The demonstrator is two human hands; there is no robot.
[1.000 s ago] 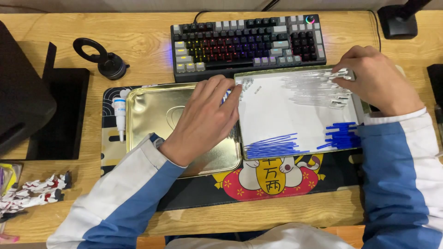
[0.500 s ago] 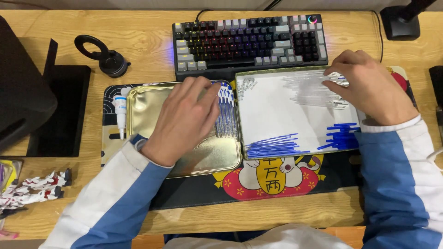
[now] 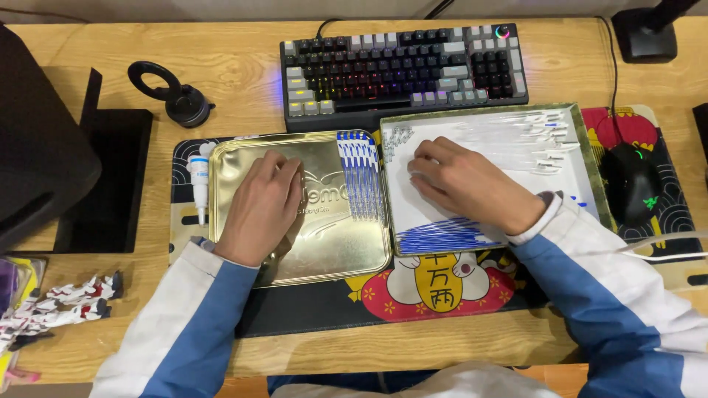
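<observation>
Wood worktop (image 3: 243,66): pale grain, carrying everything here.
Far left: a black stand (image 3: 110,184) and a black ring-shaped holder (image 3: 173,92); a small red-and-white model figure (image 3: 63,302) lies near the front edge.
Desk mat (image 3: 317,309): dark, printed with a red lucky-cat picture, under both tin parts.
Small white bottle (image 3: 199,177): lies just beside the left rim of the gold lid.
Gold tin lid (image 3: 346,250): embossed metal, lying flat on the mat.
Left hand (image 3: 258,210): palm down, fingers spread and flat on the lid, clamped on nothing.
Blue-tipped white sticks (image 3: 359,173): a row laid side by side at the lid's right edge.
Tin box (image 3: 590,169): open, white inside, touching the lid's right side; more sticks lie along its front and top right.
Right hand (image 3: 468,180): inside the box, fingers curled down at its left part; whether they pinch a stick cannot be told.
Keyboard (image 3: 402,66): backlit, behind both tin parts.
Black mouse (image 3: 633,180): right of the box.
</observation>
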